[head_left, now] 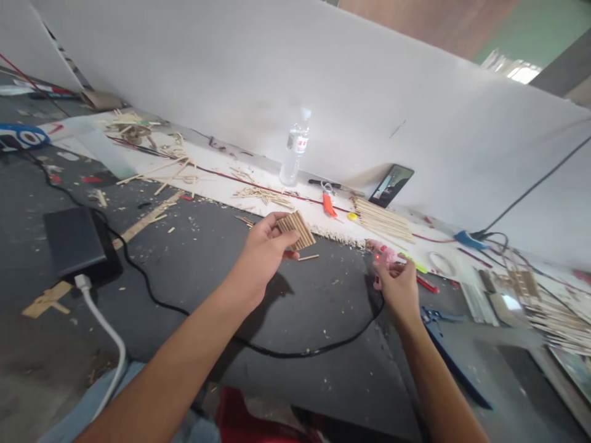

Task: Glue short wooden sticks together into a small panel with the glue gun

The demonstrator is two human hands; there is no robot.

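Observation:
My left hand (268, 249) is closed on a small panel of wooden sticks (297, 231), laid side by side and tilted above the dark table. A single loose stick (308, 257) lies just below the panel. To the right, my right hand (398, 282) grips a pink glue gun (386, 257) with a small red light on its body. Its nozzle points left, apart from the panel, and a black cord (295, 355) runs from it across the table. Part of the gun is hidden by my fingers.
Behind my hands stand a clear bottle (294, 151) and a propped phone (392, 184). Orange-handled scissors (328, 203) and a row of sticks (381, 220) lie on the white board. Blue pliers (450, 354) are at right, a black power bank (76, 242) at left.

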